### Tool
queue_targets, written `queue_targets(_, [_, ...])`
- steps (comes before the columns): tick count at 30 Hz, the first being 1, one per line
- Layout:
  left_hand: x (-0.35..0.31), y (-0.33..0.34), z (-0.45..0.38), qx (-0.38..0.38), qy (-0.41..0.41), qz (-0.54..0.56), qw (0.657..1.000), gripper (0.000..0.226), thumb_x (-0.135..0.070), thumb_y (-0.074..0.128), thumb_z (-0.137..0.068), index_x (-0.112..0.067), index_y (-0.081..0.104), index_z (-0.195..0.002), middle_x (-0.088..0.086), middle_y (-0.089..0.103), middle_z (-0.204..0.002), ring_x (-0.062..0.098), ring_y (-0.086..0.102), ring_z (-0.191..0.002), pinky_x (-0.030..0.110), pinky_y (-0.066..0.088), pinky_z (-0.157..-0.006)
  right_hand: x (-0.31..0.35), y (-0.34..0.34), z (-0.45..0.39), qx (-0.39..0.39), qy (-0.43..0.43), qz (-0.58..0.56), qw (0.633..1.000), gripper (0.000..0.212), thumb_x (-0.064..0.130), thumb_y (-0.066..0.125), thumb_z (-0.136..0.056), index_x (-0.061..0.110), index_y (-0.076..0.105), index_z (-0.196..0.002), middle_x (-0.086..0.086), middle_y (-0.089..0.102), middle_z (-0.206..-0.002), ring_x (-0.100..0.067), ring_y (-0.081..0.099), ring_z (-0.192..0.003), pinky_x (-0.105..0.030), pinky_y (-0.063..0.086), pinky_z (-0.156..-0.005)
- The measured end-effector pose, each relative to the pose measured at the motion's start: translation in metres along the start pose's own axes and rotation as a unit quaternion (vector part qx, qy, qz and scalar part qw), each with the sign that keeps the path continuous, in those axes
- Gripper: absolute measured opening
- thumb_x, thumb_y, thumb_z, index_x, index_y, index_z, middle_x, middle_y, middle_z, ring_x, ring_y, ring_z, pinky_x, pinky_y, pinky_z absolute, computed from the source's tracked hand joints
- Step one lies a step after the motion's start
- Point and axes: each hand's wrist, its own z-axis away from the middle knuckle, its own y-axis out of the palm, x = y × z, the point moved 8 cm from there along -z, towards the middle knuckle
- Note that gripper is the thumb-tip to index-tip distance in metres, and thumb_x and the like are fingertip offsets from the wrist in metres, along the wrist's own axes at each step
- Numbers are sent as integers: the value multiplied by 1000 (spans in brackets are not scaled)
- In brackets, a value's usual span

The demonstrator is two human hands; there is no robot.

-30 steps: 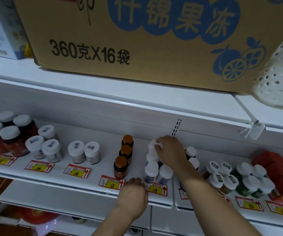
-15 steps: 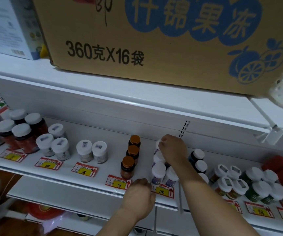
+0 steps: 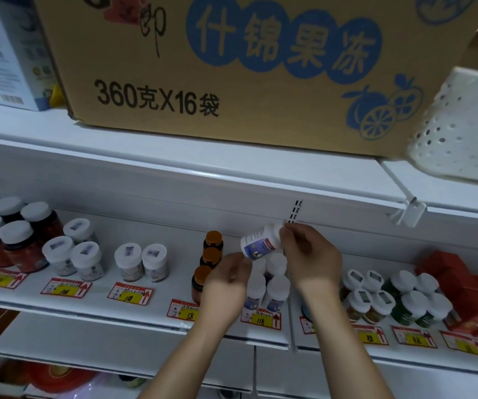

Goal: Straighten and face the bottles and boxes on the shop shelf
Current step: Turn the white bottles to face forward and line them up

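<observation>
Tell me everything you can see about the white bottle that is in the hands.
The white bottle looks like plastic, with a white and blue label bearing a red band. It is lifted off the shelf and tipped on its side, base toward the left. The right hand grips its cap end; the left hand is just under its base, contact unclear.

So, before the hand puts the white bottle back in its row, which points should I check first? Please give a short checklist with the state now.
1. Right hand holds the white bottle by the cap end: ok.
2. Bottle upright: not ok, it lies tilted on its side in the air.
3. Label faces the front: cannot tell, it turns toward the camera.
4. Left hand free to help: ok, its fingers are open just below the bottle.
5. Front white bottles stand upright above the 118 tag: ok.
6. Free place behind them: cannot tell, the hands hide it.
</observation>
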Motion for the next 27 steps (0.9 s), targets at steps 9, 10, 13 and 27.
queue_targets(9, [-22,-5,39,-75,4,199,977,12,-19,62,-97,-16,67,-108,-7,76,-100,14,72,-98,30,57,-90,-2,-29,49,-47,57,-81,994,11,28,65,-93,32,74,-98,16,75,-92,-3,70,-90,-27,55,-83])
queue_targets(10, [-26,-5,42,-81,9,206,975,12,-17,62,-97,-16,66,-108,-7,76,-100,14,72,-97,27,57,-88,0,-32,53,-48,55,-86,994,12,27,65,-94,32,73,-101,17,75,-94,0,69,-93,-24,54,-85])
queue_targets(13, [-31,-6,48,-88,15,212,973,9,-19,63,-95,-20,66,-104,-10,75,-98,14,72,-95,26,58,-83,7,-35,62,-39,47,-105,993,20,17,63,-96,26,71,-111,21,71,-102,13,62,-97,-5,46,-80])
queue_targets(27, [-46,-15,68,-62,62,193,977,23,-38,60,-86,-23,64,-103,-15,74,-100,3,69,-96,14,52,-78,11,-33,77,-42,54,-175,982,21,12,63,-95,31,68,-102,13,74,-95,0,69,-87,-9,50,-73])
